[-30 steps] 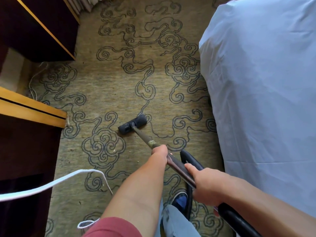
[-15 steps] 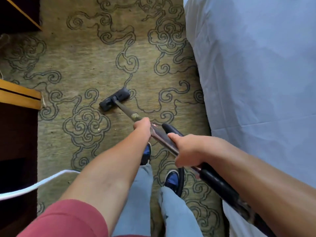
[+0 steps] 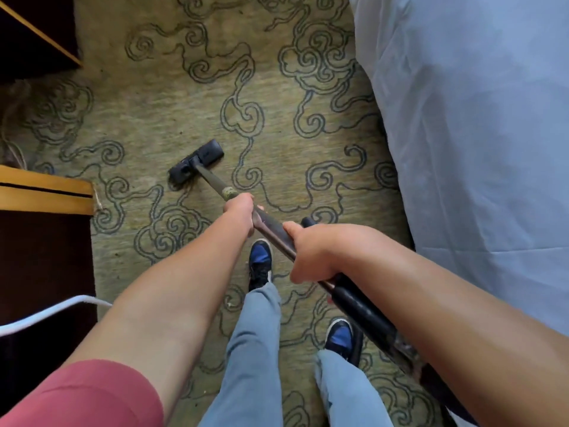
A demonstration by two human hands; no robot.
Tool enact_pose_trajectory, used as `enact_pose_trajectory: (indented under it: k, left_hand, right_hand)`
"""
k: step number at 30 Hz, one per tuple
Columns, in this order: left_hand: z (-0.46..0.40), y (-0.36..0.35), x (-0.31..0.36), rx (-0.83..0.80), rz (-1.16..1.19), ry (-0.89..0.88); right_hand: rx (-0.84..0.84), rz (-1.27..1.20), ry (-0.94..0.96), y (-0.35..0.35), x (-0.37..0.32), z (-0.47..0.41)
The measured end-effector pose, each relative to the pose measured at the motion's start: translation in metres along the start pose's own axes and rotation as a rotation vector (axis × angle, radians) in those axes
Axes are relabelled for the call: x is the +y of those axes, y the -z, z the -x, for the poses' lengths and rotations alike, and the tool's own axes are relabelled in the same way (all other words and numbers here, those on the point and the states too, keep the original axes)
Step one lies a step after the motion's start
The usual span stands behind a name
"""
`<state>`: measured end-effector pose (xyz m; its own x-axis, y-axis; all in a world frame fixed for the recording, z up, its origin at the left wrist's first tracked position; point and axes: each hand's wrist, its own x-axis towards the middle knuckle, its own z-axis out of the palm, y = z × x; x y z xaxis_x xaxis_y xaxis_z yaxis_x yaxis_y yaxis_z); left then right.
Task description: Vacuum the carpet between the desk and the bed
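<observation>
Far left I see the dark wooden desk with tan edge trim [image 3: 46, 192] and a white cord [image 3: 46, 315] crossing it. Olive carpet with dark swirl pattern [image 3: 172, 112] fills the middle. Black vacuum floor head [image 3: 197, 163] sits flat on the carpet, nearer the desk than the bed. Left hand [image 3: 240, 211] grips the dark metal wand [image 3: 271, 228] up front; right hand [image 3: 311, 254] clamps it further back, just ahead of the black hose [image 3: 360, 306]. Blue sneakers [image 3: 260, 263] below. Pale blue bed sheet [image 3: 477, 134] far right.
</observation>
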<state>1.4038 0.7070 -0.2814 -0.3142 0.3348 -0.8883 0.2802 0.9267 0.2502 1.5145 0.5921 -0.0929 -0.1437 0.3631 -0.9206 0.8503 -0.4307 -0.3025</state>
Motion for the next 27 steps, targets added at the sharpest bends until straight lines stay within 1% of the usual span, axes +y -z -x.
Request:
enact_pose_trajectory:
  k: [2,5,8,12,16,21,23,25,27]
  left_hand:
    - [-0.018,0.013,0.034,0.022,0.006,-0.004]
    - [-0.05,0.027,0.084,0.01,0.019,0.008]
    - [-0.067,0.024,0.117,-0.007,0.037,-0.007]
    - [-0.078,0.025,0.161,-0.037,0.033,0.014]
    - [-0.102,0.055,0.198,0.039,-0.011,-0.007]
    - [-0.158,0.092,0.236,0.071,-0.026,-0.051]
    - [-0.185,0.105,0.266,0.066,-0.014,-0.078]
    - [-0.208,0.125,0.295,0.094,-0.017,-0.103]
    - [-0.223,0.147,0.323,0.066,-0.042,-0.085]
  right_hand:
    - [-0.003,-0.035,-0.006,0.024,-0.023,-0.023]
    - [-0.002,-0.066,-0.025,0.058,-0.049,-0.058]
    - [-0.02,-0.007,-0.049,0.098,-0.054,-0.069]
    - [-0.048,-0.085,-0.082,0.147,-0.061,-0.08]
    - [-0.039,-0.098,-0.017,0.161,-0.1,-0.109]
    - [0.01,-0.098,0.028,0.171,-0.15,-0.162]
    - [0.07,-0.089,0.043,0.189,-0.173,-0.185]
    - [0.071,-0.117,0.079,0.21,-0.197,-0.204]
    - [0.087,-0.149,0.122,0.23,-0.223,-0.223]
